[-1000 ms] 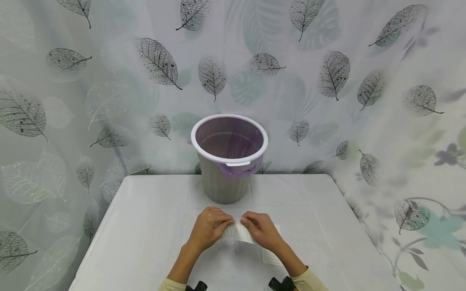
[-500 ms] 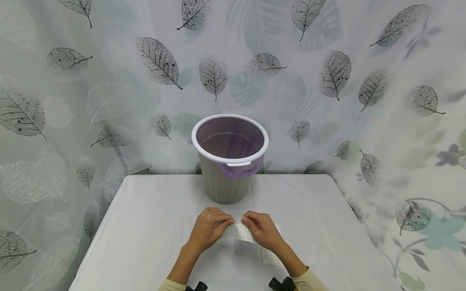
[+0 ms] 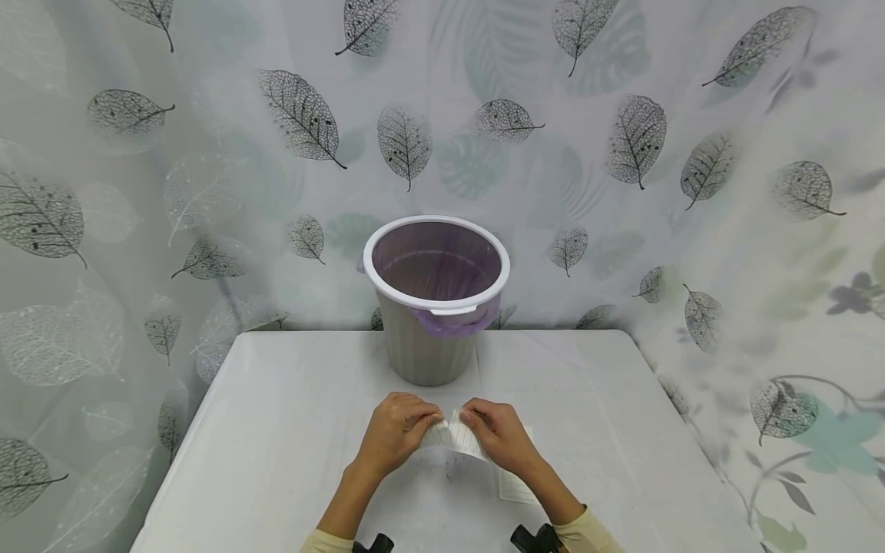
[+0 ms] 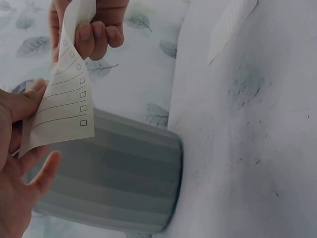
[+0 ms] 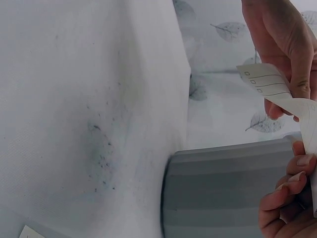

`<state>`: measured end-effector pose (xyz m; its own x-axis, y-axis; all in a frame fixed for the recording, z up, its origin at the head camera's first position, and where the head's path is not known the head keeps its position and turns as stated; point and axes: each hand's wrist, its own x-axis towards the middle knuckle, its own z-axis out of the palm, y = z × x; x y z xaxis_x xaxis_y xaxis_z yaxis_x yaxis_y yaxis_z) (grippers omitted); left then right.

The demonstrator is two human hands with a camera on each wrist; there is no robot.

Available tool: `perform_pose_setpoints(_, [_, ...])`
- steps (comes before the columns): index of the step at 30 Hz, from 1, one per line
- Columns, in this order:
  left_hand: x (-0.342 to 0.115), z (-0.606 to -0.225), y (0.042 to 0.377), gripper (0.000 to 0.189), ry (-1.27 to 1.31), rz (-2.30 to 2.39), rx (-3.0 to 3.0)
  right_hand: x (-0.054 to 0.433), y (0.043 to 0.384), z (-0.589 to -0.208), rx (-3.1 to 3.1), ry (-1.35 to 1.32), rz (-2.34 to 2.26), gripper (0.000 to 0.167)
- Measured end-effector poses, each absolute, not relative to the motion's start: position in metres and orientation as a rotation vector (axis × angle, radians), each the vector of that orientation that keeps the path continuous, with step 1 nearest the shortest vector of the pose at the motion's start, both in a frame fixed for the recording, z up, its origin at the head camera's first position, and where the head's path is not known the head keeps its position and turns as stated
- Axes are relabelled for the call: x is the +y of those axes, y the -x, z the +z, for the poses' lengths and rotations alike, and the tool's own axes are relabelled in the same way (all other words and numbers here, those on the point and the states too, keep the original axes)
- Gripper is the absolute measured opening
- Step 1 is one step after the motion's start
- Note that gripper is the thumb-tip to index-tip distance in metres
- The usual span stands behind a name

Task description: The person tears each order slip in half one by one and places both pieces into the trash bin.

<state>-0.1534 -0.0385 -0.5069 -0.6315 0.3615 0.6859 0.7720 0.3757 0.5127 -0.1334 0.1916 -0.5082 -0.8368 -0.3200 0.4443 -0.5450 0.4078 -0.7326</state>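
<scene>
Just in front of the bin, both hands hold one piece of lined paper point(image 3: 466, 441) printed with checkboxes. My left hand point(image 3: 396, 434) pinches its left side between thumb and fingers; my right hand point(image 3: 503, 436) pinches the right side. Between the fingertips the paper's top edge opens in a narrow V. The left wrist view has the paper point(image 4: 64, 106) twisted, its left part flat towards the camera, rows of boxes showing. A second lined paper point(image 3: 515, 489) lies on the table, partly hidden under my right forearm.
A grey bin point(image 3: 425, 349) with a white rim and purple liner stands behind the hands. The white table point(image 3: 276, 430) backs onto a leaf-patterned curtain point(image 3: 442, 92). Dark specks point(image 5: 101, 158) mark the tabletop.
The fingertips have drawn slightly apart, and the V at the paper's top edge is a little wider. My right hand has risen slightly. The bin and the second paper stay put.
</scene>
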Motion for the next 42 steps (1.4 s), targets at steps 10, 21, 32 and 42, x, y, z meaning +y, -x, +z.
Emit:
perform_pose_setpoints(10, [-0.039, -0.507, 0.153, 0.006, 0.961, -1.189, -2.173, 0.193, 0.133, -0.509, -2.426, -0.757, 1.402, 0.012])
perform_pose_setpoints(21, [-0.042, -0.504, 0.154, 0.006, 0.964, -1.265, -2.182, 0.196, 0.134, -0.508, -2.418, -0.765, 1.441, 0.013])
perform_pose_setpoints(32, [-0.045, -0.504, 0.155, 0.006, 0.99, -1.317, -2.133, 0.198, 0.134, -0.508, -2.43, -0.735, 1.464, 0.012])
perform_pose_setpoints(42, [-0.049, -0.504, 0.155, 0.004, 0.967, -1.357, -2.146, 0.202, 0.134, -0.507, -2.454, -0.692, 1.467, 0.012])
